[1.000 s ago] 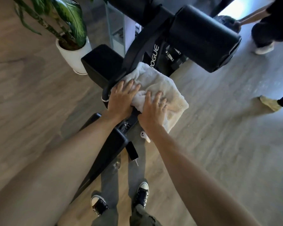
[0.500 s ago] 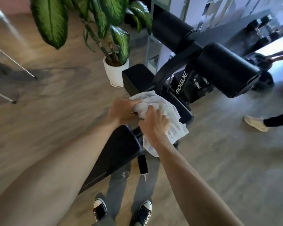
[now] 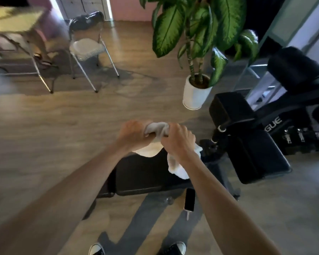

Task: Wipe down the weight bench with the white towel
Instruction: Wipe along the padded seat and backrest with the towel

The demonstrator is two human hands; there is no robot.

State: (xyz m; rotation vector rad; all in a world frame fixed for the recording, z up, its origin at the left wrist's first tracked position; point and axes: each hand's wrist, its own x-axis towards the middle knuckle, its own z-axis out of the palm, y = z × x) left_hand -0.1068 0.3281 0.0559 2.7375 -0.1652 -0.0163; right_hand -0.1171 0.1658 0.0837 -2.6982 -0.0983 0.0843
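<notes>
Bench padding, the black vinyl weight bench [image 3: 145, 173], lies just below both hands. Above its pad, the left hand [image 3: 134, 137] and right hand [image 3: 179, 140] are fisted on the bunched white cloth towel [image 3: 157, 128]; its loose tail could snag the bench's metal ring [image 3: 221, 129] beyond, or brush the white-potted leafy plant [image 3: 196, 93] farther off.

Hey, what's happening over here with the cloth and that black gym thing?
A person is cleaning a black weight bench. Both hands grip a bunched white towel: the left hand and right hand are closed on it above the bench pad, with loose ends hanging down toward the pad. A potted plant stands on the wood floor just beyond the bench, and a folding chair stands farther back.
</notes>
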